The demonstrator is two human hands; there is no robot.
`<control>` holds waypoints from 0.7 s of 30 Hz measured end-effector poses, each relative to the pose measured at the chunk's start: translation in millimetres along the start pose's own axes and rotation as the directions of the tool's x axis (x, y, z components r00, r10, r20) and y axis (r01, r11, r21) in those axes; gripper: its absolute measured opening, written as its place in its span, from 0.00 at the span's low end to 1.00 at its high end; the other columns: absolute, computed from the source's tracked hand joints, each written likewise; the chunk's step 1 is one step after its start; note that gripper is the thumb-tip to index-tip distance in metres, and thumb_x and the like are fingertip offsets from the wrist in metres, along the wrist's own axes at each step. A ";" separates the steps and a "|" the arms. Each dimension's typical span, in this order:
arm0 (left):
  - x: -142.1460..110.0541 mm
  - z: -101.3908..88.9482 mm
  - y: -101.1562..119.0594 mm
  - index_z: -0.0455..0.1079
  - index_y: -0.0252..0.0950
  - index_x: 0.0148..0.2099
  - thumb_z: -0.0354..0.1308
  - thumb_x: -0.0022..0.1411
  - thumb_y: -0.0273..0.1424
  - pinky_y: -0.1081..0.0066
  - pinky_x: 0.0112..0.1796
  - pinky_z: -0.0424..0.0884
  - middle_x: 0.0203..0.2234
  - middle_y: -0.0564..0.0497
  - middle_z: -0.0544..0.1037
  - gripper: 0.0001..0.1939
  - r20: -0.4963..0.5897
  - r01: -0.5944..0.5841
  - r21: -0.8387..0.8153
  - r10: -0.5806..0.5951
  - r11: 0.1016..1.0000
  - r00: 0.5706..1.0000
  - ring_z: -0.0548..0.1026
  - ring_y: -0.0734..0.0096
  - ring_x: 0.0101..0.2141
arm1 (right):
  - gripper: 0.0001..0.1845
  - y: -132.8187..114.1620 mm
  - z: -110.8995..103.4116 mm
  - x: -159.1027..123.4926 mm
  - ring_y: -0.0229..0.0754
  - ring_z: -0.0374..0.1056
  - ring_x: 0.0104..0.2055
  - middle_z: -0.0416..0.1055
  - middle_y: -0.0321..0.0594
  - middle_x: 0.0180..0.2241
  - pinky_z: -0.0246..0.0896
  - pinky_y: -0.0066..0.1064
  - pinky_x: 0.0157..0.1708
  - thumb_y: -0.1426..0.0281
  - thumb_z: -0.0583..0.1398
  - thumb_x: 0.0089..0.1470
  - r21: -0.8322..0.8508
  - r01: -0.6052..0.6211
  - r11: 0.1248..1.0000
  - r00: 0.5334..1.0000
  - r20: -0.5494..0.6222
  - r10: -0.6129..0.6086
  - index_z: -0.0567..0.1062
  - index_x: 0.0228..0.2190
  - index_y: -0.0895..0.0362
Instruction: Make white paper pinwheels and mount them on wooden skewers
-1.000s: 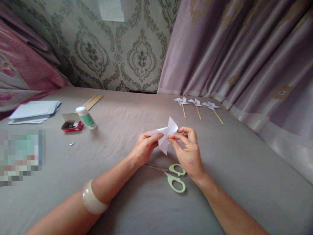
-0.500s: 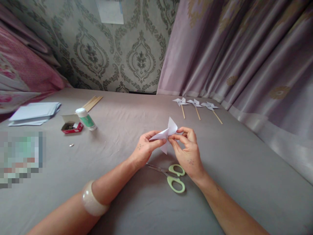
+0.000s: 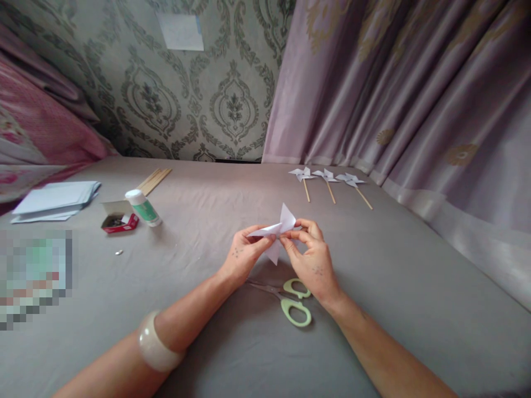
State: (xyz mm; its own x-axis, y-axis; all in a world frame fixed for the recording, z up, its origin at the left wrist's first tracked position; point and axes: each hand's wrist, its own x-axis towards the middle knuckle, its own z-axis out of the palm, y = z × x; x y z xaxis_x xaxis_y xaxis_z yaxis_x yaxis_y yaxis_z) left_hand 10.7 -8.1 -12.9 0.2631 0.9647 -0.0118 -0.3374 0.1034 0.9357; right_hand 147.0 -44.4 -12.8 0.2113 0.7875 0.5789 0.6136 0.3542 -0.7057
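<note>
Both my hands hold a partly folded white paper pinwheel (image 3: 279, 231) above the grey cloth surface (image 3: 394, 287). My left hand (image 3: 244, 255) pinches its left flap between thumb and fingers. My right hand (image 3: 310, 261) pinches the paper near its middle, fingers curled. Green-handled scissors (image 3: 290, 303) lie on the cloth just under my wrists. Three finished white paper pinwheels on wooden sticks (image 3: 327, 182) lie in a row at the far right.
At the left are a glue stick (image 3: 143, 208) lying tilted, a small red open box (image 3: 118, 218), a tiny pin (image 3: 119, 252), a stack of white paper (image 3: 56, 198) and wooden sticks (image 3: 154, 178). A curtain (image 3: 415, 99) hangs along the right, patterned wall behind.
The paper's left flap has been folded further toward the middle, and the camera has tilted slightly so everything sits a little lower in view.
</note>
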 end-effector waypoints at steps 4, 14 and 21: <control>1.1 -1.5 -3.2 0.78 0.34 0.34 0.68 0.46 0.33 0.74 0.32 0.66 0.26 0.50 0.79 0.12 0.033 -0.025 -0.004 0.025 1.000 0.999 0.72 0.73 0.27 | 0.05 2.1 0.2 0.5 0.44 0.66 0.46 0.68 0.44 0.40 0.62 0.38 0.49 0.69 0.61 0.51 0.056 -0.071 0.996 0.997 0.028 0.070 0.77 0.27 0.56; 2.2 -3.3 -5.4 0.78 0.33 0.36 0.68 0.45 0.33 0.73 0.33 0.67 0.28 0.48 0.81 0.13 0.045 -0.017 -0.003 0.017 1.000 0.999 0.74 0.71 0.28 | 0.06 1.2 0.7 2.6 0.43 0.68 0.44 0.70 0.45 0.40 0.63 0.36 0.46 0.67 0.61 0.49 0.123 -0.163 0.979 0.985 0.071 0.155 0.76 0.27 0.57; 2.4 -4.4 -4.8 0.78 0.33 0.35 0.69 0.44 0.32 0.73 0.33 0.68 0.28 0.48 0.81 0.13 0.068 -0.014 -0.008 0.014 1.000 0.998 0.74 0.71 0.28 | 0.07 2.5 0.6 4.1 0.44 0.68 0.46 0.72 0.44 0.40 0.61 0.36 0.48 0.66 0.62 0.47 0.164 -0.199 0.966 0.978 0.090 0.186 0.75 0.25 0.57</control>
State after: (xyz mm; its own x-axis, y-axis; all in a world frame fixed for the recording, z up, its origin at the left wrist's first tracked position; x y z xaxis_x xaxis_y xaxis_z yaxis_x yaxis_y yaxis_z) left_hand 9.0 -5.2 -18.9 0.3190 0.9474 0.0254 -0.3478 0.0922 0.9330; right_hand 148.9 -40.0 -12.4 0.2528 0.8816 0.3985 0.4261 0.2683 -0.8640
